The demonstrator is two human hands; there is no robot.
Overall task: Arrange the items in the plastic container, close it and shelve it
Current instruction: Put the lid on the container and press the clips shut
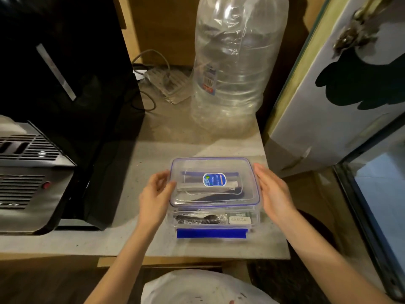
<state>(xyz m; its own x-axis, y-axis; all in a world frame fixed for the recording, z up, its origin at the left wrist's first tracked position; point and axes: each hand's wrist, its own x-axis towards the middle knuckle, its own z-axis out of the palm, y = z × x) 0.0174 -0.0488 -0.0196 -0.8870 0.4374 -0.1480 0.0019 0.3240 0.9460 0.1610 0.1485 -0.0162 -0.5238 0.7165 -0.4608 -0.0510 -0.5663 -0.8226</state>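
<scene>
The clear plastic container sits on the pale countertop, held between the person's two hands. Its lid, transparent with a blue seal line around the rim and an oval blue sticker in the middle, rests on top of the box. On the side nearest the person, a blue latch flap hangs down below the rim, not clipped up. Through the near wall some items show: a dark wrapped utensil pack and, to the right of it, a small white-labelled packet.

The left hand presses against the lid's left edge, thumb lying over the top corner, fingers curled along the side. The right hand lies flat against the lid's right edge, fingers straight and together. Neither hand closes fully round anything; they bracket the lid from both sides.

Beyond the hands, farther back on the counter, stands a large empty clear water bottle, with a power strip and cables to its left. Left of the left hand sits a black and steel appliance. Right of the right hand, off the counter, is a pale cabinet panel.
</scene>
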